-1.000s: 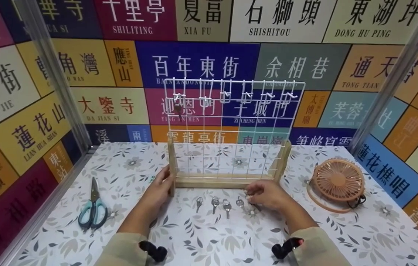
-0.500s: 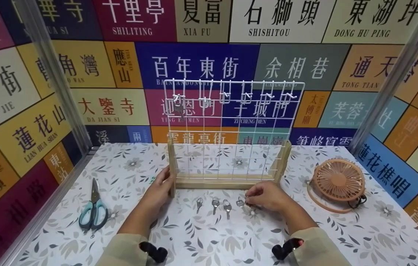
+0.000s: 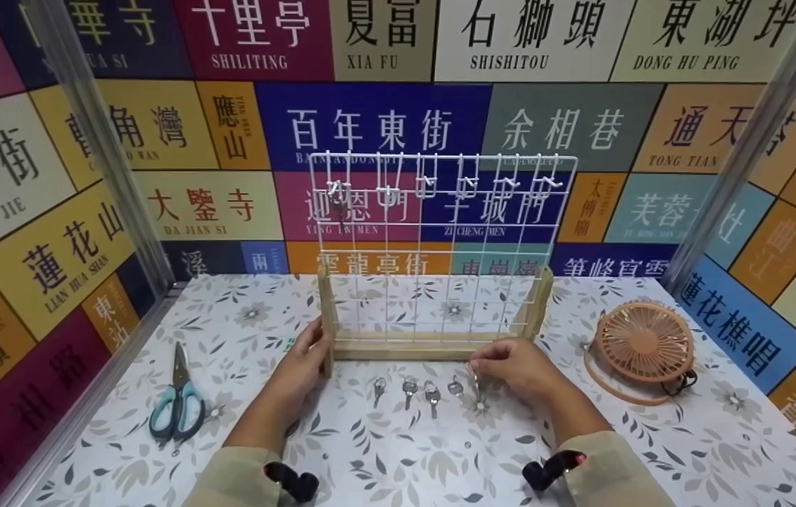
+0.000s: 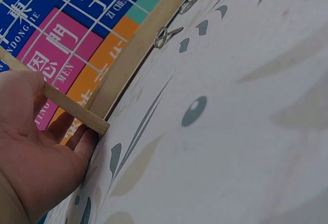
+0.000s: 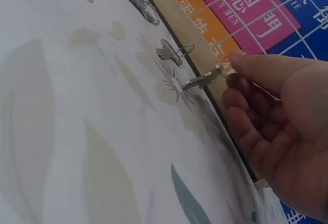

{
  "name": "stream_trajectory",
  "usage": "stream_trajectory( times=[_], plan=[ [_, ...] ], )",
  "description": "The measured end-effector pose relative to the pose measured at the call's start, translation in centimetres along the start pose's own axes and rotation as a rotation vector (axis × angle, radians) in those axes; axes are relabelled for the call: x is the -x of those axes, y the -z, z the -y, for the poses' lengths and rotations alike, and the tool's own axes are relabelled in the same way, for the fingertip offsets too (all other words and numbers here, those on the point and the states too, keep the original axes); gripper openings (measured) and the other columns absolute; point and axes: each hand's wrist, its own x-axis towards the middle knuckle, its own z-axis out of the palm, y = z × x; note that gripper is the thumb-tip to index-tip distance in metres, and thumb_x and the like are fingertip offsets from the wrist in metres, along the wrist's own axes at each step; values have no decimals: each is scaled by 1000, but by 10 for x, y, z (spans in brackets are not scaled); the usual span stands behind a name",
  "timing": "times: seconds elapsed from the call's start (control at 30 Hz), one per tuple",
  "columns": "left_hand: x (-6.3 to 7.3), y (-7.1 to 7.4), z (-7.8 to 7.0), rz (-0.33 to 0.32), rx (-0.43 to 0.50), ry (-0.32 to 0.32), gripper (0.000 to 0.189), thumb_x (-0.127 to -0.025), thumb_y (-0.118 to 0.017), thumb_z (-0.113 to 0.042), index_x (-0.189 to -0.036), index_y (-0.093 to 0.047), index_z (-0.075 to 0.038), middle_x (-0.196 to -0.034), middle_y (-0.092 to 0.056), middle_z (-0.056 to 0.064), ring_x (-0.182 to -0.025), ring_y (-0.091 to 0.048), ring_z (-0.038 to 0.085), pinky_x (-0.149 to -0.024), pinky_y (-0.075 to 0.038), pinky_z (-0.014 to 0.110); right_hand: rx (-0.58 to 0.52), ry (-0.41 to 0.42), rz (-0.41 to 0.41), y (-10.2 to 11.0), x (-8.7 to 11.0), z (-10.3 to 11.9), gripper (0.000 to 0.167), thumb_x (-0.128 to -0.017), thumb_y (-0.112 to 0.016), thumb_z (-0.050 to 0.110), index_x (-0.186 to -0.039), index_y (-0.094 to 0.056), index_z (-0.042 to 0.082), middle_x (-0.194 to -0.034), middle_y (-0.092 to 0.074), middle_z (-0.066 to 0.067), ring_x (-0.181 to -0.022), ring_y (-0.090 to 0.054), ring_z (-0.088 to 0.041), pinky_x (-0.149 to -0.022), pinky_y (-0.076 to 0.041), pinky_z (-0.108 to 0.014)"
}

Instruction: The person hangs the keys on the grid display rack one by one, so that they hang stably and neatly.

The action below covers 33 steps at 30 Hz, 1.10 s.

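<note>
My left hand [image 3: 302, 365] grips the left wooden post [image 4: 77, 112] of a white wire rack, thumb on one side and fingers on the other. My right hand [image 3: 516, 367] pinches a key [image 5: 199, 79] by its ring between thumb and forefinger, and the key hangs just above the table in front of the rack's wooden base [image 3: 398, 350]. Left of it, several silver keys [image 3: 432, 398] with rings lie in a row on the table. Along the grid's top sit several white hooks [image 3: 468, 184]; a key [image 3: 339, 205] hangs from the leftmost.
Scissors [image 3: 177, 405] with teal and dark handles lie at the left, blades pointing away. An orange fan [image 3: 644, 345] stands at the right. A floral cloth [image 3: 398, 458] covers the table, and printed panels [image 3: 375, 120] form the walls behind and beside it.
My right hand has lifted slightly, and the key between its fingers now hangs from its ring. The key on the leftmost hook has swung. My left hand stays on the post.
</note>
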Motion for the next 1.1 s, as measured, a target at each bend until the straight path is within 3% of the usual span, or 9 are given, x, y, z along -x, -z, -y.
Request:
stream_trajectory(
  times=[0.2, 0.53, 0.87, 1.1],
  plan=[
    [0, 1, 0, 4, 3, 13, 66, -105, -57, -64, -164, -30, -53, -177, -28, -10, -166, -26, 28, -135, -21, 56, -156, -21, -47, -2, 1, 15, 31, -93, -86, 30, -114, -82, 8, -99, -80, -3, -92, -73, -18, -88, -63, -36],
    [-1, 1, 2, 1, 18, 18, 64, -105, -58, -62, -163, -31, -54, -178, -26, -11, -166, -24, 30, -135, -22, 57, -376, 115, -47, -11, 12, 68, 23, -96, -82, 18, -110, -80, -1, -90, -79, 2, -82, -74, -13, -81, -66, -29],
    [-1, 0, 0, -14, -1, 27, 63, -106, -56, -62, -163, -32, -54, -177, -28, -10, -167, -24, 28, -135, -22, 57, -327, 219, -108, -14, 17, 127, 20, -96, -83, 21, -104, -80, 3, -88, -77, -1, -76, -71, -16, -75, -64, -29],
    [2, -1, 1, -14, -11, 3, 63, -106, -56, -62, -164, -32, -52, -177, -29, -9, -166, -25, 28, -135, -22, 56, -322, 335, -154, -10, 15, 182, 21, -95, -84, 23, -102, -80, 4, -86, -77, -6, -72, -70, -16, -71, -64, -29]
  ],
)
